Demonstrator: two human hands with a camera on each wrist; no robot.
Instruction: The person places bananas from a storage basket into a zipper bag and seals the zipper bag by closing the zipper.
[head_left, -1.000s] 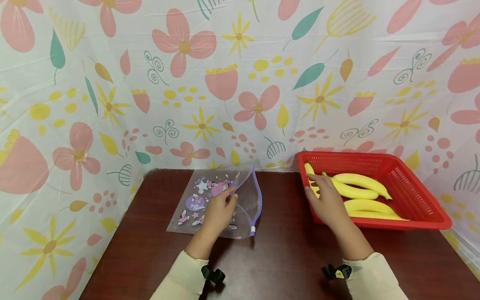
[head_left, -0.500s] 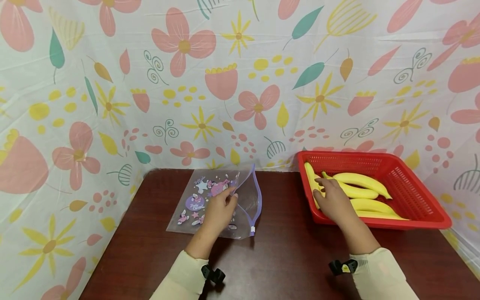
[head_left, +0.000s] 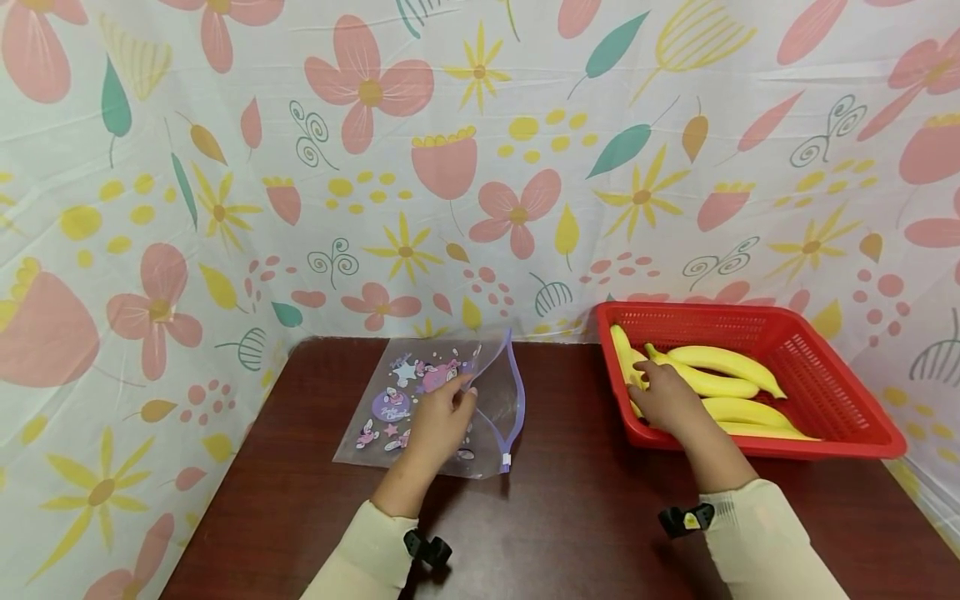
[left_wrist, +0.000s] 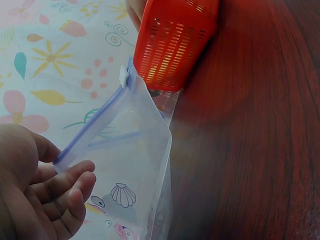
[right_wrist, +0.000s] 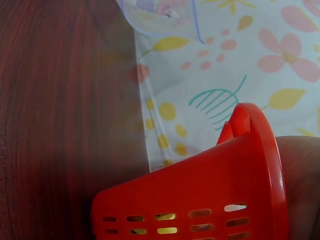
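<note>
My left hand (head_left: 442, 421) pinches the purple zip edge of a clear zip bag (left_wrist: 125, 165) printed with pink and purple cartoon figures. The bag lies at the left of the table, its mouth spread and facing right, with a white slider (head_left: 506, 459) at the near corner. Inside the left end of a red plastic basket (head_left: 847, 450), my right hand (head_left: 670, 400) has its thumb and fingers curled around a banana (head_left: 636, 363). Another yellow banana (head_left: 621, 340) lies along the left wall. In the right wrist view the basket's side hides that hand's fingers.
Several more bananas (head_left: 723, 360) lie in the middle of the basket. Brown tabletop (head_left: 555, 500) runs between bag and basket. A flower-printed cloth (head_left: 450, 275) hangs behind and along the sides.
My right hand has moved right and deeper into the basket, from over its left rim, and its fingers have drawn in at the banana. The left hand and bag have stayed put.
</note>
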